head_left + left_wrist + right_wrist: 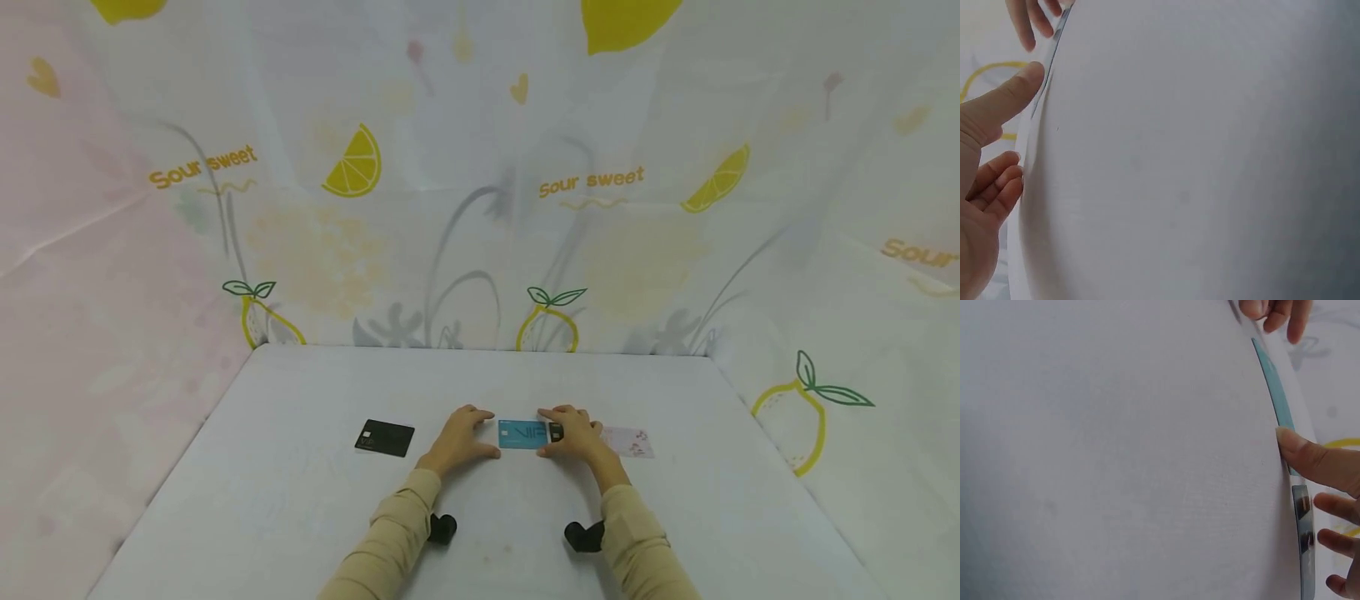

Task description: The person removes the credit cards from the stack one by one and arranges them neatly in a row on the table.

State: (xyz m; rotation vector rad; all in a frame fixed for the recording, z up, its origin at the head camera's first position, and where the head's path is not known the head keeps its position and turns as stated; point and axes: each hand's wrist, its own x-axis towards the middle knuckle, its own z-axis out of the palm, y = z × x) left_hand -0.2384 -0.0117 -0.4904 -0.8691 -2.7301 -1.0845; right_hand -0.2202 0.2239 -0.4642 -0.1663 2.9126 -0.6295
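A blue bank-style card (522,434) marked VIP lies flat on the white table between my two hands. My left hand (462,437) is just off its left end, thumb and fingers spread apart and holding nothing. At its right end is my right hand (576,433), the thumb (1300,450) right at the near edge and the forefinger by the far edge. Partly hidden under that hand lies a dark patterned card (1305,537). A pale card with pink flowers (630,442) shows beyond the right hand. To the left of my left hand lies a black card (385,438).
The white tabletop (300,517) ends at a back edge against a lemon-print cloth backdrop (450,250). Cloth also rises at both sides. Black wrist mounts (585,537) protrude inward from both beige sleeves (390,533).
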